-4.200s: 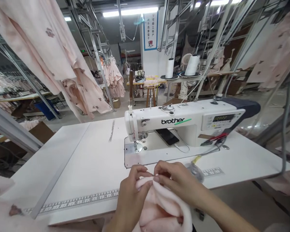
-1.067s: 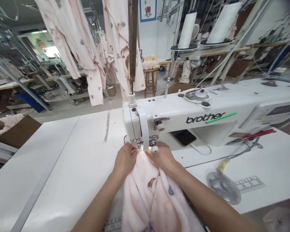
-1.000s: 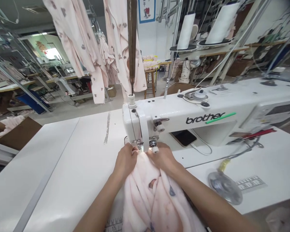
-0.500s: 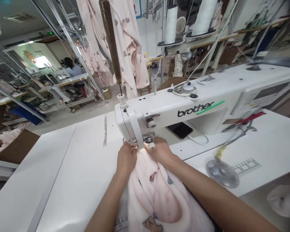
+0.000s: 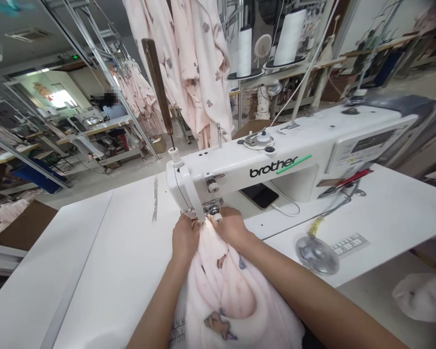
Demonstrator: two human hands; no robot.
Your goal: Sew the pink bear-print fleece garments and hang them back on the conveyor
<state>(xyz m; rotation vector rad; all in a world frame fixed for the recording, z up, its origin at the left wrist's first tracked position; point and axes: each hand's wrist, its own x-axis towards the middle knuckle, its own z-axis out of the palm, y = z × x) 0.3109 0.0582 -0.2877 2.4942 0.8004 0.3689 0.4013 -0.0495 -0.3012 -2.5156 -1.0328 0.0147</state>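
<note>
A pale pink printed fleece fabric (image 5: 236, 295) hangs in folds from the needle end of a white sewing machine (image 5: 232, 167) toward my body. My left hand (image 5: 185, 237) is closed on the fabric's edge at the left of the needle area, its fingertips partly hidden by the machine head. On the other side my right hand (image 5: 230, 225) grips the same fabric, with its fingers tucked behind the tension knob. The needle and presser foot are hidden by the machine head and my fingers. A lamp glow lights the cloth between both hands.
A phone (image 5: 259, 195) with a white cable lies under the machine arm. To the right sits a clear round container (image 5: 318, 255) beside a ruler strip (image 5: 350, 245). A wooden-handled tool (image 5: 158, 87) stands on the machine head. Pink garments (image 5: 199, 72) hang behind, and a person (image 5: 112, 106) sits farther back.
The whole view has shifted, so the machine appears a little farther left. Both hands stay at the needle area, holding the fabric.
</note>
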